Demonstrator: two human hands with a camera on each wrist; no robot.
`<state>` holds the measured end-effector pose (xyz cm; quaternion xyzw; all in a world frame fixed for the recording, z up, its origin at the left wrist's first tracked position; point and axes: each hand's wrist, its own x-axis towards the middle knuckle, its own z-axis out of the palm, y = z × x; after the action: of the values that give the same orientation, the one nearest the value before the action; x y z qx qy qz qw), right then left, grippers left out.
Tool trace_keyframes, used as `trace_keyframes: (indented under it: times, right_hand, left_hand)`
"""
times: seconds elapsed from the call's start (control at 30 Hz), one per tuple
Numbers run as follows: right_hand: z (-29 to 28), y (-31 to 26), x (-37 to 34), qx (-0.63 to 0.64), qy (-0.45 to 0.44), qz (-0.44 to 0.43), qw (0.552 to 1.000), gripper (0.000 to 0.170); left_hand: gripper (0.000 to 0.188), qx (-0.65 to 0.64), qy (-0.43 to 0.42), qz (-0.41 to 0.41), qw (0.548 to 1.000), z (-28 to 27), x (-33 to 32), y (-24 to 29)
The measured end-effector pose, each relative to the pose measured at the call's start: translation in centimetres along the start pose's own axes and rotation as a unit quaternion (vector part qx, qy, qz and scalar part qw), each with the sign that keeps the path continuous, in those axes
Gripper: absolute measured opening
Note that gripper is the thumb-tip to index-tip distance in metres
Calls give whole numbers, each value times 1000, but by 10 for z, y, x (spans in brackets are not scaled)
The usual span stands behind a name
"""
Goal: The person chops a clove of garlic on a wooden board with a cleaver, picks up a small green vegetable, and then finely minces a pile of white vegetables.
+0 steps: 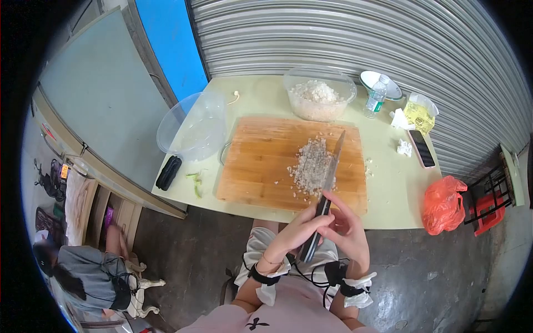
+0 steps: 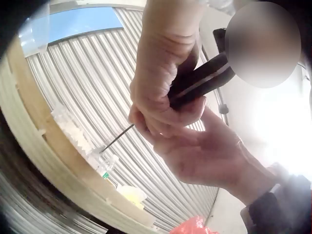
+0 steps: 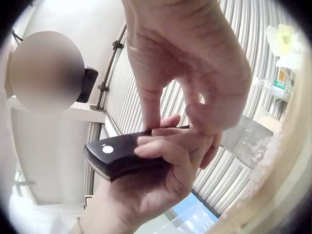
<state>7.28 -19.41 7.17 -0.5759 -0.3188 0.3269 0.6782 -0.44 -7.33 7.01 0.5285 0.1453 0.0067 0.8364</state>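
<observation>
My left hand [image 1: 300,228] grips the black handle [image 1: 311,244] of a kitchen knife [image 1: 335,162], fingers wrapped round it. The blade points away and up, over the chopping board. My right hand [image 1: 351,236] is at the other side of the knife, its bent fingers at the blade's base and its thumb by the left fingers on the handle. In the right wrist view small bits cling to the broad blade [image 3: 241,139]. A pile of finely chopped whitish bits [image 1: 311,166] lies on the wooden chopping board [image 1: 252,161], partly behind the blade.
Behind the board a clear plastic bowl [image 1: 290,100] holds more chopped bits. Another clear bowl [image 1: 191,133], a black case [image 1: 168,173] and green scraps [image 1: 195,184] are left. At right are a bottle [image 1: 376,100], phone [image 1: 422,149] and red bag [image 1: 443,205]. A person [image 1: 91,272] sits lower left.
</observation>
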Motion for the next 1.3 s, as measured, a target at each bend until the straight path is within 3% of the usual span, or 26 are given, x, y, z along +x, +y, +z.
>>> trace_keyframes:
  times: [0.03, 0.1, 0.17, 0.23, 0.4, 0.47, 0.57, 0.6, 0.63, 0.67, 0.77, 0.83, 0.9, 0.97, 1.17, 1.23, 1.3]
  right_hand:
    - [0, -4, -3, -20, -7, -13, 1000, 69]
    - [-2, -2, -6, -43, -3, -24, 999, 68]
    - [-4, 2, -3, -41, -9, -20, 999, 68]
    - [-6, 16, 4, -22, 0, -9, 1000, 68]
    - [-7, 8, 1, 12, -9, 8, 1000, 69]
    - [-4, -6, -7, -38, -26, -12, 999, 68]
    - [-3, -7, -5, -41, -32, -10, 999, 68]
    - [-3, -2, -2, -40, -34, -9, 999, 68]
    - [-4, 8, 3, 1, -30, -2, 1000, 67]
    - [-5, 13, 6, 41, -26, 3, 999, 67]
    - [-4, 5, 0, 0, -1, 8, 1000, 67]
    - [-1, -8, -7, -14, -7, -1, 1000, 67]
    - [-3, -10, -9, -31, -9, -10, 999, 67]
    - [-7, -4, -6, -24, -15, 2, 1000, 68]
    - [-11, -2, -7, -17, -16, -2, 1000, 69]
    - [-9, -6, -11, -10, -17, -3, 1000, 69]
    - [-10, -7, -11, -22, -17, -3, 1000, 69]
  left_hand:
    - [20, 0, 0, -1, 1000, 1, 0, -1]
    - [19, 53, -28, 115, 992, 3, -2, -5]
    - [20, 38, -18, 104, 994, 3, 0, -5]
    - [21, 13, 2, 5, 1000, -7, 12, -14]
    - [24, 44, 1, 33, 998, -5, 7, -13]
    - [25, 71, -5, 118, 991, 1, -1, -13]
    - [26, 31, 2, 96, 995, 6, -4, -7]
    - [27, 13, 2, 29, 999, 1, 2, -10]
    - [27, 12, 5, 30, 999, -3, 6, -15]
    - [26, 9, -1, 32, 999, -7, 10, -19]
    - [23, 8, 4, 50, 999, -4, 11, -20]
    - [23, 53, -12, 126, 991, 2, 6, -16]
    - [26, 38, -31, 101, 994, 3, 2, -16]
    - [28, -4, -18, 21, 1000, 4, 5, -18]
    - [25, 0, -48, 57, 997, 1, 14, -28]
    - [21, 16, -13, 160, 987, 11, 11, -28]
    - [22, 15, -25, 131, 991, 7, 9, -23]
